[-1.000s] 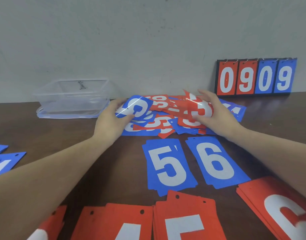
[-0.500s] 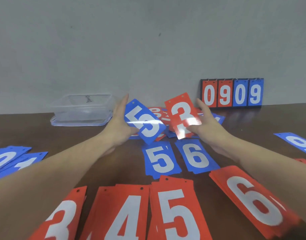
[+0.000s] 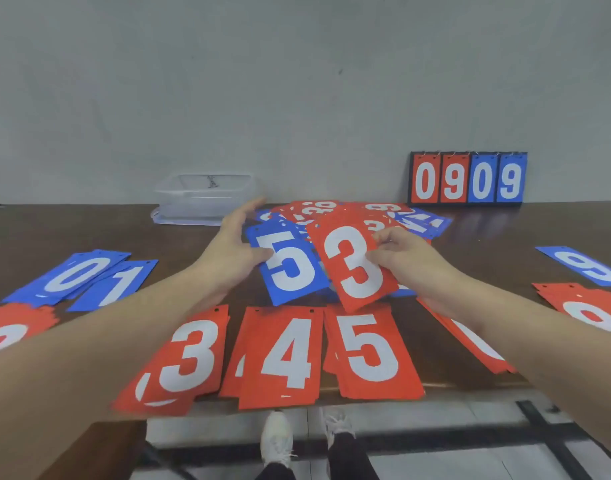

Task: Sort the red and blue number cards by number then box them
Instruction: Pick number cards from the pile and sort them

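— Red card with a white 3 (image 3: pixel 354 263) is what I have in my right hand (image 3: pixel 406 259); the fingers are curled on its right edge and it is lifted, tilted, above the table (image 3: pixel 487 244).

— And the left hand?

— My left hand (image 3: pixel 233 252) holds a blue 5 card (image 3: pixel 286 266). The thumb lies across the card's left edge; the other fingers stretch up behind it, so it is a pinch and not a full wrap. The blue 5 sits just left of the red 3, and the red 3 overlaps its right side.

— Where is the loose heap?

— Right behind the red 3, farther from me: the mixed pile (image 3: pixel 335 211) of red and blue cards, not sorted.

— Sorted stacks?

— Nearer me than the red 3, along the table's front edge: a red 3 stack (image 3: pixel 186 358), a red 4 stack (image 3: pixel 283 355) and a red 5 stack (image 3: pixel 373 355). Far left of the red 3 lie a blue 0 stack (image 3: pixel 73 275) and a blue 1 stack (image 3: pixel 118 284), side by side. Far right of it lies a blue 9 card (image 3: pixel 584 265).

— The box?

— A clear plastic box (image 3: pixel 205 197), behind and left of the red 3, against the wall. I cannot see any cards in it. A small flip scoreboard (image 3: pixel 468 178) reading 0909 stands behind and right of the red 3.
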